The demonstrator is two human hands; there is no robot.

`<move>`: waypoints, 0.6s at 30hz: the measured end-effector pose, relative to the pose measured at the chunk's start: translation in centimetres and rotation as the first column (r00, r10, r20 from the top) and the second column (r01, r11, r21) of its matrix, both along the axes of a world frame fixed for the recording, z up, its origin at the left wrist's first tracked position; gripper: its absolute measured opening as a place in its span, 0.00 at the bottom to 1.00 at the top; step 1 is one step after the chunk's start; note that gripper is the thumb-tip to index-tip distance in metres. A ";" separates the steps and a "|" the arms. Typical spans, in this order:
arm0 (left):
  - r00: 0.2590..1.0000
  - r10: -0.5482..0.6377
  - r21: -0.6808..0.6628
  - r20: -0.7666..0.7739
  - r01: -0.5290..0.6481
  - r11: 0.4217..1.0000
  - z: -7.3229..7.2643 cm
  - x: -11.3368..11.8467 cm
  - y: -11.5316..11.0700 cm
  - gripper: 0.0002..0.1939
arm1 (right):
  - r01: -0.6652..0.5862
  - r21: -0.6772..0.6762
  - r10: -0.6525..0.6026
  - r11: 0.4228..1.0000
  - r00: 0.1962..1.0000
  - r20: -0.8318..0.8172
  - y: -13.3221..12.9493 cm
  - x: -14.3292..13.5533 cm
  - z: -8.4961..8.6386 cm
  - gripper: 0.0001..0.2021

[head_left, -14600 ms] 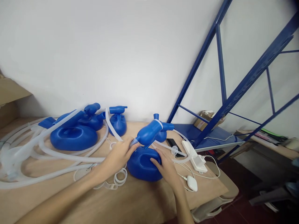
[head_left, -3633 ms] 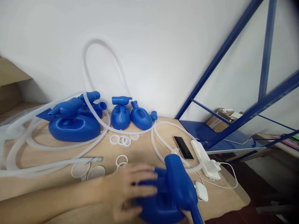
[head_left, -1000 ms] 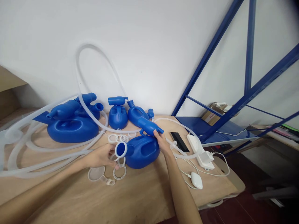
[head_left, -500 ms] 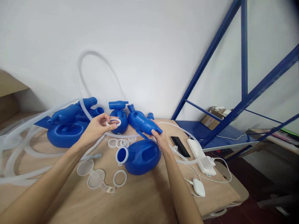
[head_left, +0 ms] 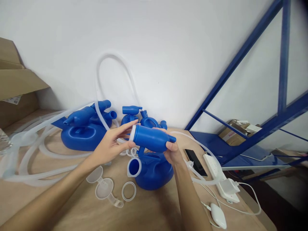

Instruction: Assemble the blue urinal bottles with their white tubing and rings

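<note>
My right hand (head_left: 173,152) grips the narrow end of a blue plastic funnel-shaped piece (head_left: 152,138), held nearly level above the table. With thumb and fingers closed round its rim, my left hand (head_left: 115,141) holds a white ring (head_left: 132,132) against the piece's wide end. Whether the ring is fully seated I cannot tell. Right below stands a blue plastic jug (head_left: 154,176) with a white collar round its mouth. Another white ring (head_left: 129,191) lies flat in front of it, beside a clear hinged cap (head_left: 104,188). Small white rings (head_left: 131,151) lie partly hidden behind my hands.
More blue jugs (head_left: 81,138) with funnel pieces stand along the wall. Coiled clear tubing (head_left: 26,157) spreads over the left side near a cardboard box (head_left: 21,81). To the right are a phone (head_left: 195,163), a power strip (head_left: 221,178), a white charger case (head_left: 218,215) and a blue rack (head_left: 233,67).
My left hand has carried the white ring right onto the blue piece's wide end. My right hand has raised and levelled that piece. The view has shifted left.
</note>
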State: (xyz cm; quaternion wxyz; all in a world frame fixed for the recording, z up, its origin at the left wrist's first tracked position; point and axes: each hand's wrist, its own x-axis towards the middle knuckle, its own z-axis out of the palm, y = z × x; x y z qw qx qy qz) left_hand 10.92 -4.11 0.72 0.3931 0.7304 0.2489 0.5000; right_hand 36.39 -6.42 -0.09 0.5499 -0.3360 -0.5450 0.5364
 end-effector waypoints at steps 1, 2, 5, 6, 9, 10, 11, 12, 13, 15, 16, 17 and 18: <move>0.999 0.020 0.042 -0.033 -0.018 0.999 0.1 -0.1 0.0 0.38 | 0.010 -0.003 -0.010 1.000 1.000 0.024 -0.2 0.3 0.2 0.37; 0.998 0.032 0.076 -0.060 -0.027 0.997 0.1 -0.2 0.0 0.38 | 0.013 -0.013 -0.012 1.000 0.999 0.041 -0.3 0.5 0.5 0.37; 0.991 0.050 0.125 -0.125 -0.035 0.992 -0.1 -0.2 0.0 0.39 | -0.037 -0.079 0.041 0.996 0.998 0.039 -0.4 1.2 1.0 0.36; 0.988 0.059 0.129 -0.141 -0.041 0.991 -0.1 -0.2 -0.1 0.39 | -0.058 -0.100 0.062 0.993 0.998 0.033 -0.4 1.3 1.1 0.34; 0.984 0.071 0.147 -0.165 -0.046 0.988 -0.1 -0.1 -0.4 0.37 | -0.074 -0.128 0.079 0.989 0.996 0.033 -0.3 1.8 1.2 0.30; 0.984 0.064 0.150 -0.167 -0.039 0.988 -0.1 0.0 -0.4 0.36 | -0.076 -0.138 0.081 0.988 0.996 0.036 -0.2 2.0 1.2 0.29; 0.985 0.053 0.150 -0.166 -0.028 0.988 -0.1 0.0 -0.5 0.35 | -0.073 -0.147 0.079 0.986 0.996 0.036 -0.2 2.1 1.1 0.29; 0.986 0.042 0.145 -0.162 -0.018 0.989 0.0 0.1 -0.6 0.35 | -0.069 -0.156 0.074 0.985 0.997 0.033 -0.1 2.1 1.0 0.29; 0.987 0.031 0.137 -0.158 -0.009 0.991 0.0 0.1 -0.6 0.34 | -0.061 -0.165 0.067 0.984 0.997 0.026 -0.1 2.2 0.9 0.30; 0.988 0.019 0.124 -0.151 0.000 0.992 0.0 0.2 -0.6 0.32 | -0.051 -0.185 0.056 0.981 0.998 0.022 0.0 2.2 0.8 0.31; 0.989 0.018 0.128 -0.149 0.002 0.992 -0.1 0.2 -0.6 0.32 | -0.053 -0.194 0.059 0.980 0.998 0.025 0.0 2.2 0.8 0.32; 0.988 0.019 0.137 -0.152 0.002 0.991 -0.1 0.1 -0.5 0.32 | -0.063 -0.204 0.071 0.977 0.997 0.030 0.1 2.2 0.8 0.33; 0.987 0.023 0.146 -0.160 0.000 0.989 -0.2 0.1 -0.5 0.33 | -0.077 -0.212 0.087 0.974 0.995 0.039 0.1 2.3 0.9 0.33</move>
